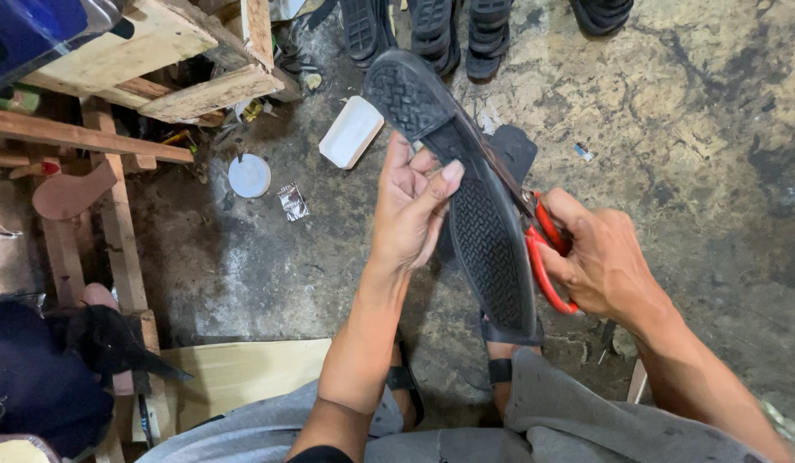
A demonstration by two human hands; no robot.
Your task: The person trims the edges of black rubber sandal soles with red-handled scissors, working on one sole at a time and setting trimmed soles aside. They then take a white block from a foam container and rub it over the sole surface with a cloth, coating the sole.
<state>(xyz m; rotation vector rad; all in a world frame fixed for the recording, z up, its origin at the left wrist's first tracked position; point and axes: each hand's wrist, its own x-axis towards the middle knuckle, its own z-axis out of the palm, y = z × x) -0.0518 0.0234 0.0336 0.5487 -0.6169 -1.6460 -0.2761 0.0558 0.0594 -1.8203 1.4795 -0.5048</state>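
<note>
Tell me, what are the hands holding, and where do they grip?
Left hand grips the black shoe sole at its middle edge; right hand holds red-handled scissors by the handles.

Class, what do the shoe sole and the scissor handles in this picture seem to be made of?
Shoe sole: probably rubber, matte black, with a moulded crosshatch tread, held in the left hand.
Scissor handles: likely plastic, glossy red, smooth loops around the right hand's fingers.

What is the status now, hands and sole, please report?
Left hand grips black shoe sole, tread up. Right hand holds red-handled scissors, blades at sole's edge. Nothing in the way.
</note>
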